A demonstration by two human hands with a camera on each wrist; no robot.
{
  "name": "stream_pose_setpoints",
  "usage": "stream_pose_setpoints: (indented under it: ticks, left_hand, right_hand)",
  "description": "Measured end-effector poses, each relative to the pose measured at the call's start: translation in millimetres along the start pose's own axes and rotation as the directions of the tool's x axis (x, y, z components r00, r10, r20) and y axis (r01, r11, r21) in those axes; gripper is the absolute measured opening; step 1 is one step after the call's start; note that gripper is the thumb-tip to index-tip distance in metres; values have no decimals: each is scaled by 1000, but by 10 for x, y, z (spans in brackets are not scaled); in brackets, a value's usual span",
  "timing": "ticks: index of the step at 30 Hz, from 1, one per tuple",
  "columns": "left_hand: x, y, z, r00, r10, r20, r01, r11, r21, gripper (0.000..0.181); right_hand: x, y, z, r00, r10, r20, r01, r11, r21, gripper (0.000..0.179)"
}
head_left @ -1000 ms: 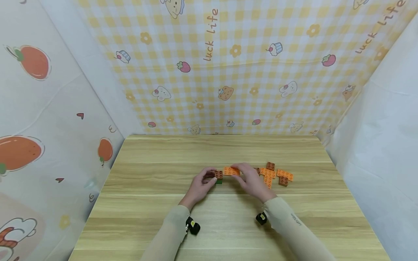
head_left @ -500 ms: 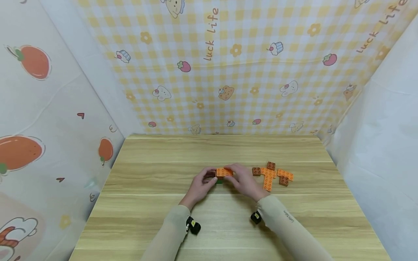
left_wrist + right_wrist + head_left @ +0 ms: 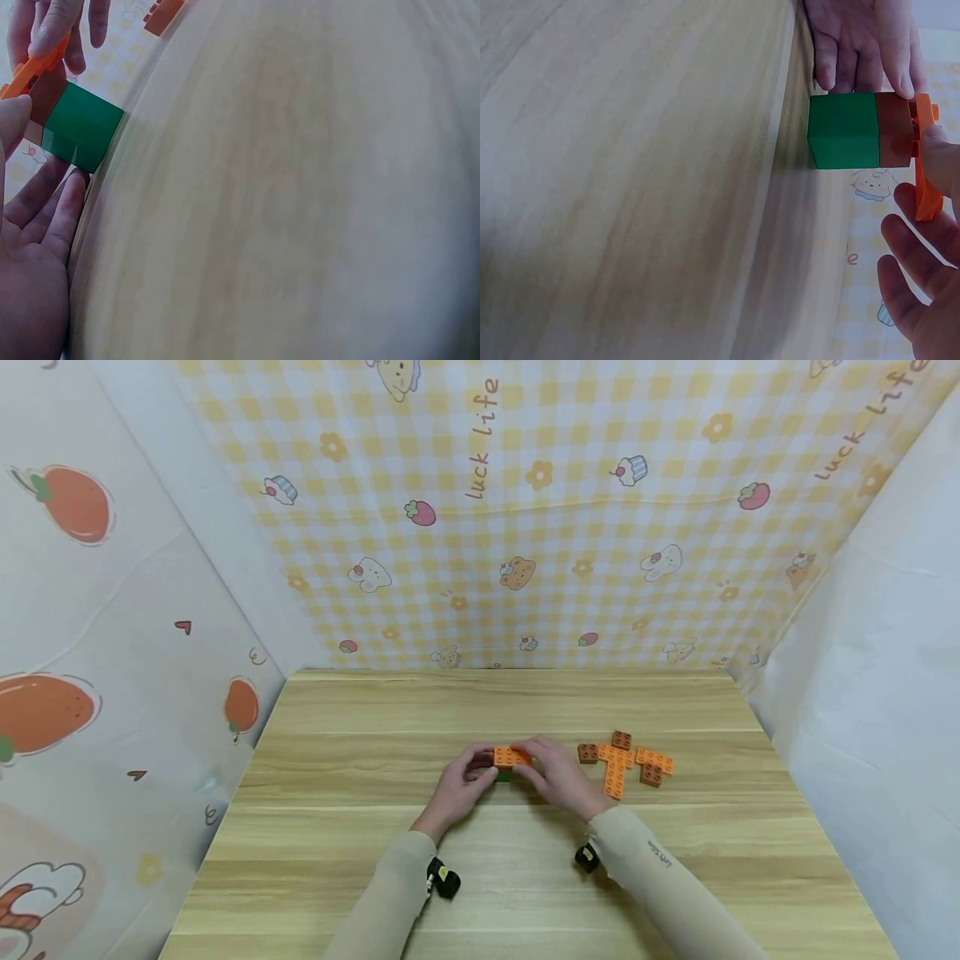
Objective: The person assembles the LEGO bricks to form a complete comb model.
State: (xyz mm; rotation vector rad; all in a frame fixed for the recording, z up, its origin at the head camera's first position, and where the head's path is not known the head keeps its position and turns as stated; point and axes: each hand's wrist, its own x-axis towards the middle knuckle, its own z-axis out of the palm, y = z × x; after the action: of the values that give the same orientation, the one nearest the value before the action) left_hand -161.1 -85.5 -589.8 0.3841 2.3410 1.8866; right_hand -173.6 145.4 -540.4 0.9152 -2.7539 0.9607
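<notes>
On the wooden table a green block [image 3: 844,131] carries a brown building brick [image 3: 895,131]. My left hand [image 3: 459,787] holds this stack from the left, with its thumb at the brown brick. My right hand [image 3: 561,778] pinches a flat orange building brick [image 3: 504,757] by its right end. In the right wrist view the orange brick lies over the brown one, slightly tilted, with brown studs showing between them. Its right end sticks out past the stack. From the head, it hides most of the brown brick beneath.
Right of my hands lie a T-shaped group of orange bricks [image 3: 615,775], brown bricks [image 3: 588,753] beside it, and another orange brick [image 3: 655,759] touching a brown brick [image 3: 651,775]. A patterned cloth [image 3: 525,527] hangs behind the table [image 3: 360,718].
My right hand has carried the orange brick leftward onto the top of the stack, uncovering a brown brick near the T-shaped group. My left hand has stayed in place.
</notes>
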Motion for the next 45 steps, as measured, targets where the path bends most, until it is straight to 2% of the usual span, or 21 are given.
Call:
stream_pose_setpoints:
  ticks: [9,23,34,38,45]
  left_hand:
    - [6,-2,-27,999,43,23,-44,999,21,35]
    - [-3,-7,-29,999,49,18,-50,998,33,37]
    - [-3,-37,-33,999,23,27,-21,999,-47,43]
    - [-17,-18,-28,1000,12,25,-11,999,-40,42]
    - [-2,14,-19,999,29,15,-29,999,-38,33]
  right_hand:
    - [39,0,-30,999,-54,2,54,997,-50,38]
    - [46,-6,-35,997,-78,17,79,994,-79,37]
    - [25,-20,-43,998,-56,36,59,996,-73,37]
    - [23,-26,-47,998,-44,48,48,996,-77,37]
    - [28,-39,-56,998,-36,49,40,996,-82,38]
